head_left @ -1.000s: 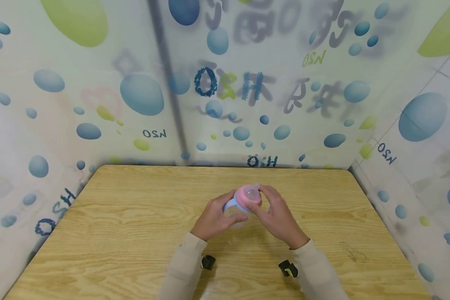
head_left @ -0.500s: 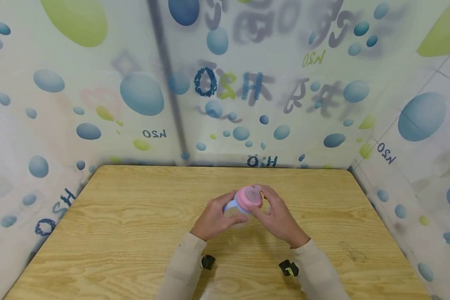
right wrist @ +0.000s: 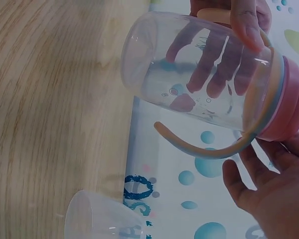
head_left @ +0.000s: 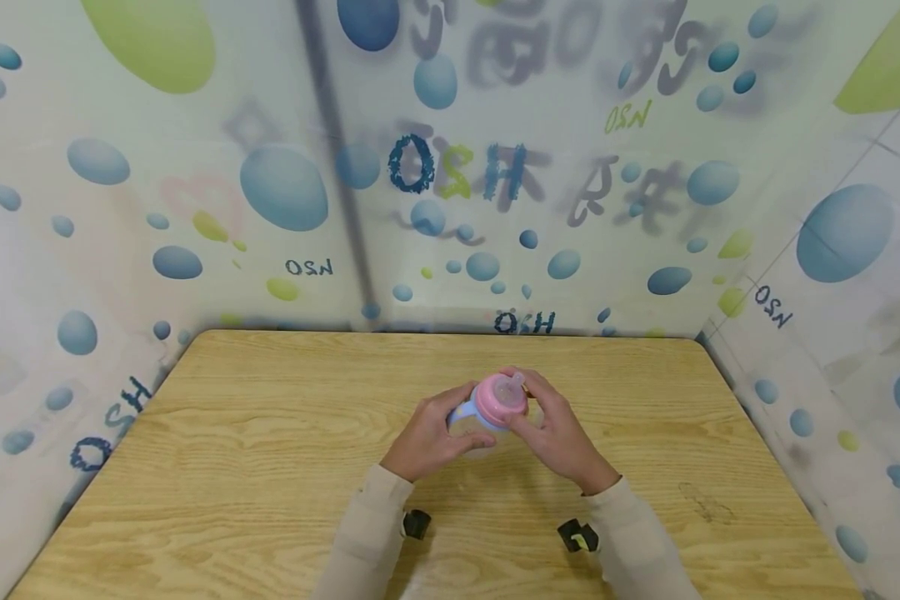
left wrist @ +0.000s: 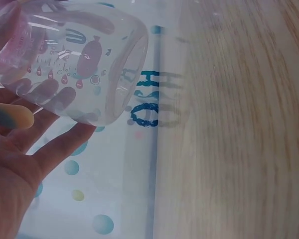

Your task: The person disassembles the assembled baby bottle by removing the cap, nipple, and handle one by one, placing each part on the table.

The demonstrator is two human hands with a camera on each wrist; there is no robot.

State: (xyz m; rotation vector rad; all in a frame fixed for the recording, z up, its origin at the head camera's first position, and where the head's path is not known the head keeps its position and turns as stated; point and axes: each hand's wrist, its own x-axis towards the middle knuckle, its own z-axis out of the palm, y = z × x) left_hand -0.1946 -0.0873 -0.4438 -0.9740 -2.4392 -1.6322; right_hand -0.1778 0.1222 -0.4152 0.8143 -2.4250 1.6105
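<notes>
A clear baby bottle point(right wrist: 154, 69) with printed marks is tilted above the table. It has a pink collar point(head_left: 491, 407), a clear teat point(head_left: 512, 388) and a curved orange-and-blue handle point(right wrist: 199, 151). My left hand point(head_left: 431, 433) grips the body, and its fingers show through the clear wall in the right wrist view. Around the pink collar, my right hand point(head_left: 562, 437) has its thumb at the near side and fingers at the far side. The bottle's base point(left wrist: 129, 74) points toward the table in the left wrist view.
A clear cup-shaped piece point(right wrist: 102, 219) stands on the wooden table point(head_left: 270, 467), at the lower left of the right wrist view. Walls with blue and green spots point(head_left: 285, 187) close in the back and both sides.
The pink collar and teat have shifted slightly right and toward me, and the right fingers have moved a little around the collar. The left hand's grip looks the same.
</notes>
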